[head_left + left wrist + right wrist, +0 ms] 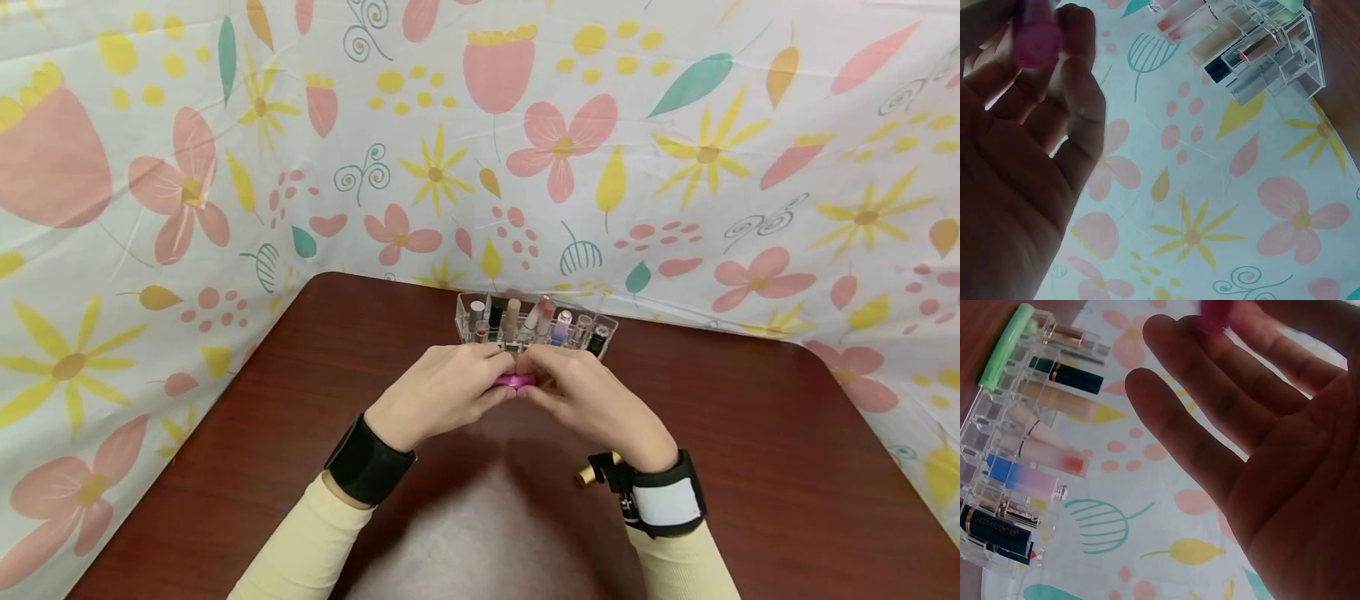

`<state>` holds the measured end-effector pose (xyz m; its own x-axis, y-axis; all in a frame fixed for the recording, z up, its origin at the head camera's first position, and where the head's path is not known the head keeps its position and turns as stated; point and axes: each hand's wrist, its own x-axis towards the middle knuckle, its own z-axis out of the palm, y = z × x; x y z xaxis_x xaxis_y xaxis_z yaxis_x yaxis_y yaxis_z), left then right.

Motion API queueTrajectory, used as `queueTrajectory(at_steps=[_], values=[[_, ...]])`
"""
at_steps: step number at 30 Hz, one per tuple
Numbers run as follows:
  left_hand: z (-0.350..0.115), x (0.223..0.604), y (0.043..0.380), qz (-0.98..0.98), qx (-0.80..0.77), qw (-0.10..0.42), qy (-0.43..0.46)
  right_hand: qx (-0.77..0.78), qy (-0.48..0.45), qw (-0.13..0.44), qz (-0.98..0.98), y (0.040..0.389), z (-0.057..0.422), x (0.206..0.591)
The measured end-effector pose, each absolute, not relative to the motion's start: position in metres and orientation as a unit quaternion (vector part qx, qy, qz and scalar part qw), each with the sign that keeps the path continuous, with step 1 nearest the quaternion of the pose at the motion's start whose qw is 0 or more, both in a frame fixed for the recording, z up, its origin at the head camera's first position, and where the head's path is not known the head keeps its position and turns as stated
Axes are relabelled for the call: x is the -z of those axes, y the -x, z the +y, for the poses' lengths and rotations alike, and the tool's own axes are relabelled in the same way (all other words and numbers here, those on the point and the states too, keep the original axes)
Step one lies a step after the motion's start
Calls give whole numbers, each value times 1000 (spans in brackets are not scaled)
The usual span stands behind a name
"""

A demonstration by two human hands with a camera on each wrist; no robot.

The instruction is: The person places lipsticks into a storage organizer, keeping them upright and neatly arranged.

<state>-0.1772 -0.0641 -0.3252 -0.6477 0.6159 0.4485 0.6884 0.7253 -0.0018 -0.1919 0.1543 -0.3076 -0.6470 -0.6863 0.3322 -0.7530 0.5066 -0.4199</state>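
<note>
My left hand [442, 387] and right hand [588, 392] meet above the middle of the table, just in front of a clear lipstick organizer [609, 325]. Between their fingertips they pinch a small magenta-pink cosmetic tube [515, 381], one hand at each side. Its rounded end shows in the left wrist view, where the pink tube [1037, 45] lies between thumb and fingers. In the right wrist view only a blurred bit of the pink tube [1215, 315] shows at the top. Fingers cover most of it, so its exact kind cannot be told.
Several lipsticks and gloss tubes stand in the organizer, including a black lipstick [997, 528] and a blue-pink tube [1022, 478]. A light green tube [1007, 347] lies along its front. A gold tube [586, 476] is by the right wrist. Patterned cloth [562, 150] hangs behind the brown table [750, 433].
</note>
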Motion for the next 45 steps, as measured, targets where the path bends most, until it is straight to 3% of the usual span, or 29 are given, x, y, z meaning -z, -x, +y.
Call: queueTrajectory(at_steps=[18, 30, 39, 45], values=[[-71, 312, 176, -876, 106, 287, 374, -264, -388, 67, -881, 192, 172, 294], [-74, 276, 149, -834, 117, 378, 383, -285, -436, 205, -829, 161, 178, 261], [-76, 261, 133, -807, 124, 418, 397, -302, -429, 215, -824, 139, 182, 247], [-75, 257, 127, -798, 143, 421, 406, -353, -470, 258, -767, 131, 180, 240]])
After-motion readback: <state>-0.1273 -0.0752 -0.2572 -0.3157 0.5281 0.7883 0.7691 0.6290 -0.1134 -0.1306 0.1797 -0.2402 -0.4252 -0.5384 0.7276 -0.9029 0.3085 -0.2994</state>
